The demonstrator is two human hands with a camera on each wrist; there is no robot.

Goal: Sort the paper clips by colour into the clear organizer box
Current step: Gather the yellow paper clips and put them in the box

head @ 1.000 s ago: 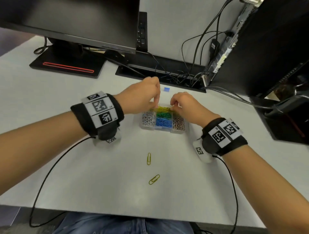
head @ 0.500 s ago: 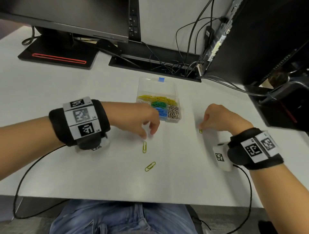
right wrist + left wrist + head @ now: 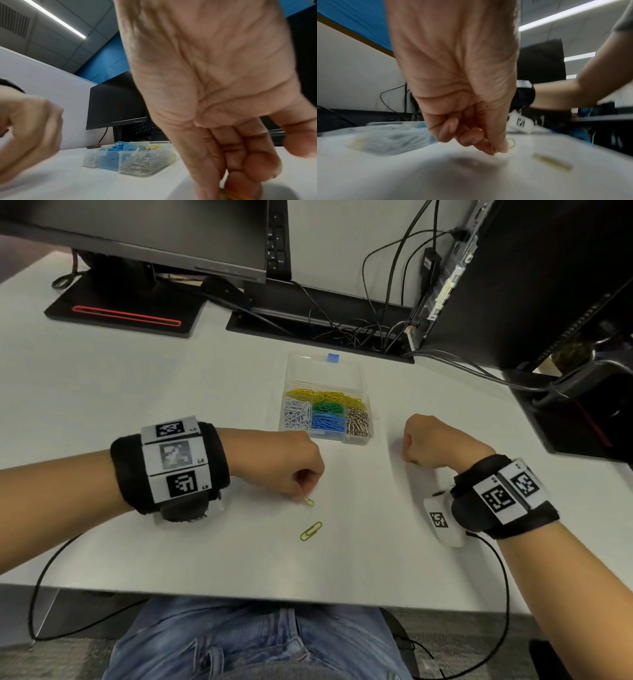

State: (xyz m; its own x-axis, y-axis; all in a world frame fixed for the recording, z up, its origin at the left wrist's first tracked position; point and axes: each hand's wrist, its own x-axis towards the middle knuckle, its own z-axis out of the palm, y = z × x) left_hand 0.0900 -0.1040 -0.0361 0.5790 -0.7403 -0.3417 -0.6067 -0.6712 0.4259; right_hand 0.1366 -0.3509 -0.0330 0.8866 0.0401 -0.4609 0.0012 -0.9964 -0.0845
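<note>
**Paper clips: two pinched off the desk, one loose, box open behind**

Paper clips fill the clear organizer box [image 3: 356, 436], which we take as our landmark; it sits on the white desk [image 3: 137, 392] with its lid tipped back, and yellow, white, green, blue and silver clips lie in separate compartments.

Left of the box and nearer the desk's front edge, our left hand [image 3: 284, 463] curls downward and pinches one yellow clip [image 3: 308, 502] between thumb and fingertips [image 3: 488, 147], right at the desk surface. Just in front of that hand, still further from the box, a second yellow clip [image 3: 311, 531] lies loose and flat, apart from everything. Open desk runs from it to the front edge.

Right of the box, with a bare strip of desk between, our right hand [image 3: 435, 443] is bunched knuckles-up. The right wrist view shows its fingertips [image 3: 257, 166] pressed together on something yellow [image 3: 224, 192] at the desk surface; it is too blurred for us to make out its shape.

Behind the box, well apart, a cable tray [image 3: 318, 320] and tangled cords mark the rear limit, with monitors on both sides.
</note>
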